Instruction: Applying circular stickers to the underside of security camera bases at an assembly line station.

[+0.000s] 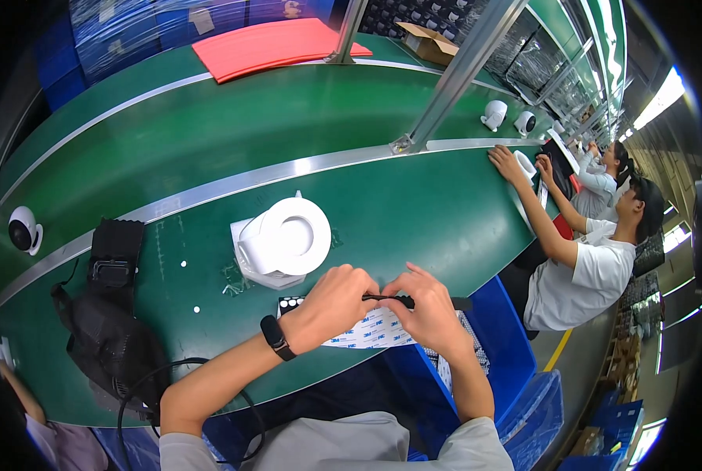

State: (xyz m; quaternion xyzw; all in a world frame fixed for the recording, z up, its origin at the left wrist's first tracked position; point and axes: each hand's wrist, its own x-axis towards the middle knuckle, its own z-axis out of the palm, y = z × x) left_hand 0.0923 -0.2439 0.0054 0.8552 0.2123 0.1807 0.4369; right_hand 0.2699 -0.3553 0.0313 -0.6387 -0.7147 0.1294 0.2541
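Note:
Close to the bench's near edge, my left hand (337, 302) and my right hand (431, 312) pinch a thin, dark strip (388, 297) between them. Its exact kind is too small to make out. Under my hands lies a white printed backing sheet (376, 333), partly covered by my fingers. A black piece with white round dots (290, 303) shows beside my left hand. Just beyond, a white device with a round ring-shaped base (317, 237) lies on its side on a pale support, with bits of clear film around it.
On the left are a black bag (119, 345) and a cable. A blue bin (508, 334) of parts stands at my right. White cameras (26, 230) sit on the green conveyor (288, 110). A metal post (461, 78) rises ahead. Co-workers (586, 267) sit along the right.

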